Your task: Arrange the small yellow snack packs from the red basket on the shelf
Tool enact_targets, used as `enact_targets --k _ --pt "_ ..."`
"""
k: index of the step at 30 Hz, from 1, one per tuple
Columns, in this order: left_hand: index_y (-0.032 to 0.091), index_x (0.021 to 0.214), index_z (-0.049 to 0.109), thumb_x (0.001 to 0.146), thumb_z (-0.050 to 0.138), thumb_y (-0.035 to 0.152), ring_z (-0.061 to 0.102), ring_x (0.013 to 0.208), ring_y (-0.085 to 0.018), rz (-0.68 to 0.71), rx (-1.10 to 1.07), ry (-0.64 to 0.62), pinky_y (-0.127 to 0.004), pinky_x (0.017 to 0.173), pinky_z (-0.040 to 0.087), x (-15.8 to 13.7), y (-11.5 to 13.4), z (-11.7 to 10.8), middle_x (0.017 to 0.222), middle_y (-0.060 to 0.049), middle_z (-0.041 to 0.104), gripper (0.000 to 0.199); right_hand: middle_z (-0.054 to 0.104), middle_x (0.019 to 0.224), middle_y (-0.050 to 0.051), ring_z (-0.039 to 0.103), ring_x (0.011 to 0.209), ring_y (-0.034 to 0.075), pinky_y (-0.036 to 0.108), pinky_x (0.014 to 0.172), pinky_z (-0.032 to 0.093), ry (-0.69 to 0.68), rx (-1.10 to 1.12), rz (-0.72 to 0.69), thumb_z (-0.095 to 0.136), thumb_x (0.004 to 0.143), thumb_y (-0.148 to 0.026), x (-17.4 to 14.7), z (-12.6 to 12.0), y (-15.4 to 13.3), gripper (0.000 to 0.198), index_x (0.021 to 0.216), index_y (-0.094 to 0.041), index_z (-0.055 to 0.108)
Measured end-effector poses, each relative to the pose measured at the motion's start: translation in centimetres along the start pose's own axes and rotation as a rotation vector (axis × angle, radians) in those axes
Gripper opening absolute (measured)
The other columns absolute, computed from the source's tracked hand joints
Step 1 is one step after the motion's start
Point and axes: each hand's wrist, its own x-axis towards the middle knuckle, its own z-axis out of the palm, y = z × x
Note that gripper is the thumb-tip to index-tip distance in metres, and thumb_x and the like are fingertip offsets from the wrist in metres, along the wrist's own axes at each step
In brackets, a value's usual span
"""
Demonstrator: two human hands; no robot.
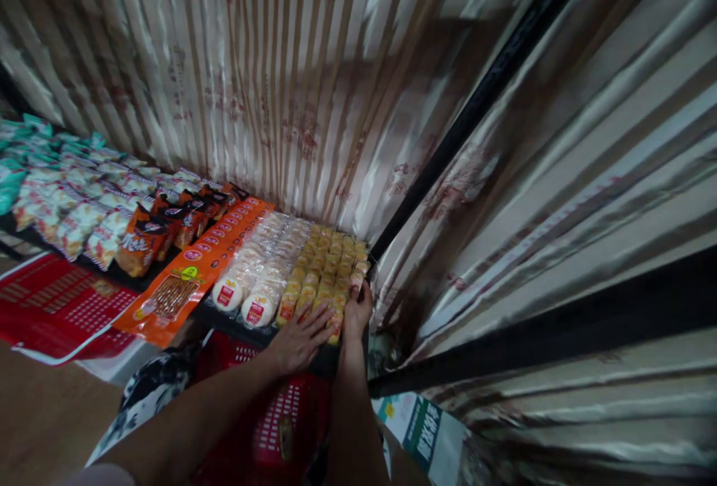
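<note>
Small yellow-wrapped snack packs [322, 254] stand in tight rows at the right end of a dark shelf [263, 335]. My left hand [299, 340] lies over the front ends of these rows, its fingers stretched out and touching the packs. At the right edge of the rows, my right hand [357, 316] has its thumb and fingers closed around one yellow snack pack [359, 274]. Round white cakes in clear wrap [258, 310], with red labels, stand in rows just left of the yellow ones.
An orange snack bag [168, 296] hangs over the shelf front, beside orange-brown bags [146, 240] and white bags [81, 221]. Red baskets [280, 415] sit below. A black post [459, 128] and striped curtain [314, 75] close in the right and back. A white-green box [426, 426] stands low right.
</note>
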Motion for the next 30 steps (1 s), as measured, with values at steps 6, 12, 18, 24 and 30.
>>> enact_targets --k 6,12,18,24,30 --pt "0.023 0.142 0.028 0.087 0.045 0.028 0.015 0.141 -0.023 -0.007 0.009 -0.007 -0.046 0.115 0.009 0.1 0.0 0.3 0.151 -0.004 0.027 0.058 0.061 0.118 0.015 0.056 0.109 0.024 0.038 0.097 0.040 -0.021 0.022 0.016 0.045 0.077 -0.042 0.2 0.1 0.1 0.053 0.119 -0.011 0.056" --pt "0.019 0.141 0.032 0.090 0.040 0.031 0.018 0.140 -0.023 -0.005 -0.010 -0.008 -0.045 0.114 0.010 0.2 -0.2 0.1 0.149 -0.006 0.031 0.053 0.061 0.120 0.014 0.055 0.112 0.023 0.038 0.099 0.038 0.011 0.008 0.039 0.041 0.078 -0.039 0.3 0.0 0.2 0.053 0.120 -0.012 0.057" --pt "0.014 0.136 0.040 0.091 0.038 0.030 0.019 0.140 -0.022 -0.013 0.017 0.074 -0.043 0.114 0.011 0.0 -0.2 0.6 0.148 -0.008 0.034 0.048 0.061 0.120 0.017 0.054 0.115 0.026 0.041 0.099 0.038 0.055 -0.081 0.025 0.036 0.078 -0.033 -0.1 -1.2 -1.8 0.052 0.119 -0.009 0.058" --pt "0.019 0.118 0.058 0.087 0.044 0.026 0.027 0.137 -0.022 -0.216 -0.049 0.315 -0.042 0.113 0.018 1.0 -0.9 -0.7 0.142 -0.006 0.043 0.034 0.059 0.123 0.016 0.052 0.117 0.026 0.042 0.098 0.040 0.043 -0.285 -0.223 0.036 0.083 -0.032 -0.6 -1.3 -6.9 0.049 0.122 -0.010 0.056" --pt "0.018 0.129 0.049 0.086 0.044 0.025 0.017 0.140 -0.028 -0.518 -0.034 0.245 -0.050 0.112 0.020 4.7 -8.1 -5.6 0.150 -0.010 0.028 0.045 0.051 0.134 0.012 0.039 0.129 0.021 0.041 0.108 0.031 -0.279 -0.385 -0.494 0.029 0.090 -0.034 0.4 3.0 -10.4 0.050 0.127 -0.012 0.053"
